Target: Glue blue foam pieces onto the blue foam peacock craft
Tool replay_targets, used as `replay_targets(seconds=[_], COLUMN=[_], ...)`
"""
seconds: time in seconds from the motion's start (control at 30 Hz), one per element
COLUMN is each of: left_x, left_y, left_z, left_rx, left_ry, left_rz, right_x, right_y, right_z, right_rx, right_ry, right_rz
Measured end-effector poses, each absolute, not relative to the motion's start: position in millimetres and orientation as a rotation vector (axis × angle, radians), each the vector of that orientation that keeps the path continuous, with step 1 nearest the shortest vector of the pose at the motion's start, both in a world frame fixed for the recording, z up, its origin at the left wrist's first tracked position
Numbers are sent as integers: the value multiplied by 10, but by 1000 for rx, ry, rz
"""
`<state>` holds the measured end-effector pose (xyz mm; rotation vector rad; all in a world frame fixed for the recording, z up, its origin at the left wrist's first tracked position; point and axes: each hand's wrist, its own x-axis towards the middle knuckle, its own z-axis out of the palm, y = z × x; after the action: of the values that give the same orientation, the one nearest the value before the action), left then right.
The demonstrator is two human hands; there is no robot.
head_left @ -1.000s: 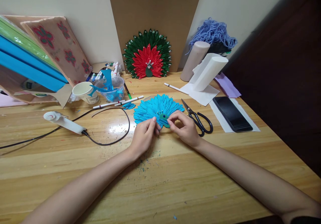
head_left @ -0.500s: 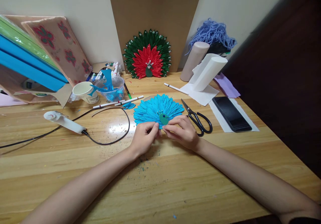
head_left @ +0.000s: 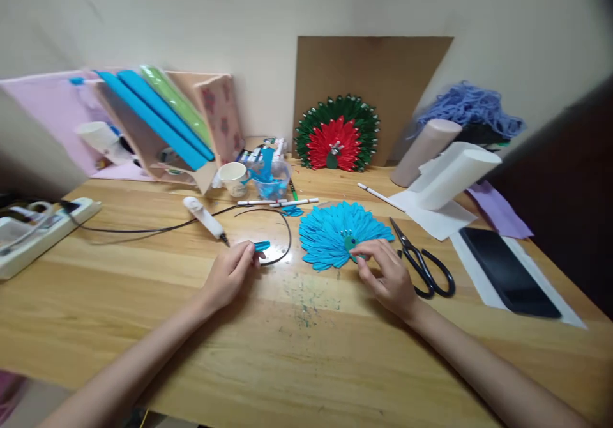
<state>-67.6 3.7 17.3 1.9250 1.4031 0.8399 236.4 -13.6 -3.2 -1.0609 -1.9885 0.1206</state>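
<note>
A blue paper peacock fan [head_left: 335, 236] lies flat on the wooden table [head_left: 297, 345], with a small green body at its lower middle. My right hand [head_left: 387, 275] rests at the fan's lower right edge, fingertips touching the green body. My left hand [head_left: 230, 273] is to the fan's left, pinching a small blue folded paper petal [head_left: 262, 246] between thumb and fingers. A white glue gun [head_left: 205, 216] with a black cord lies just beyond my left hand.
Black scissors [head_left: 421, 263] lie right of the fan, a dark phone [head_left: 508, 269] on white paper farther right. At the back stand a red-green peacock [head_left: 336, 135], a paper cup [head_left: 233, 177], a plastic tub with blue scraps [head_left: 271, 179], pens, paper rolls and yarn. A power strip [head_left: 38, 233] sits far left.
My left hand left the fan and moved left, now holding a blue petal near the glue gun cord. The camera view swung left; my right hand stays on the fan.
</note>
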Motion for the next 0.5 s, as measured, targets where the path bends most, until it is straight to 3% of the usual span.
replay_targets(seconds=[0.33,0.5], left_x=[-1881,-2037], left_y=[92,150], left_z=[53,-29], left_rx=[1649,1655], left_ry=[1761,1903], left_rz=[1074,1092], right_x=[1143,166], right_y=[217,620], right_z=[45,36], right_rx=[-961,-1080], right_ry=[-2212,-2189], right_rz=[616,608])
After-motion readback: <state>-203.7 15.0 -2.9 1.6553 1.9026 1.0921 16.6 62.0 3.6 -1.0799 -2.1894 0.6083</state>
